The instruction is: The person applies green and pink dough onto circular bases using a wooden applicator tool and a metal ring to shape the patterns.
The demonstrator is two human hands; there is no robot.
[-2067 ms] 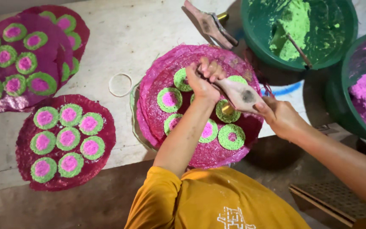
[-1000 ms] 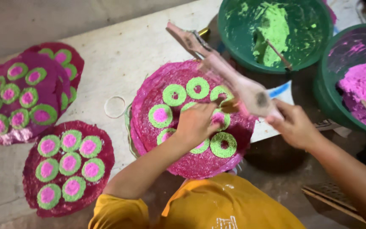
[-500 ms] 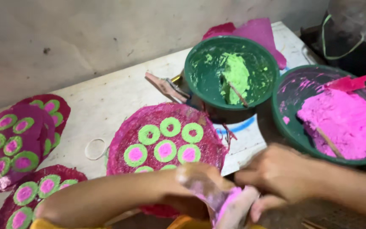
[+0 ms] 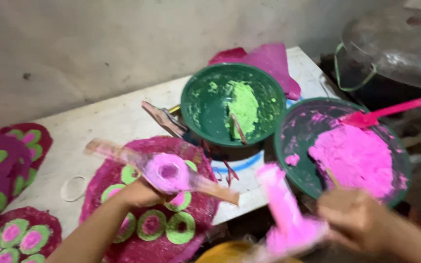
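Pink stuff everywhere: that's my first read, lots of blur too.
Left hand: my left hand (image 4: 140, 192) is curled shut around a flat wooden mould (image 4: 164, 170) with a round pink-filled hole; it sits over the near round crimson mat (image 4: 123, 165), above the green rings (image 4: 181, 228).
Right hand: my right hand (image 4: 354, 221) is smeared by motion, low at the right, closed on a pink-coated tool (image 4: 286, 209); I can't tell how tightly.
Pink bowl: green bowl of pink powder (image 4: 354, 158) just past my right hand, a pink spatula (image 4: 383, 113) resting on its far rim.
Green bowl: second bowl (image 4: 232, 104) with green powder and a stick, touching the pink one's left edge.
Edges: the mat overhangs the near table (image 4: 93, 122) edge; the pink bowl overhangs the right side.
Open room: bare tabletop lies behind the mat, toward the wall; a thin ring (image 4: 73, 189) lies left of the mat.
Left side: finished mats (image 4: 6, 165) stack at the left edge, well apart from my hands.
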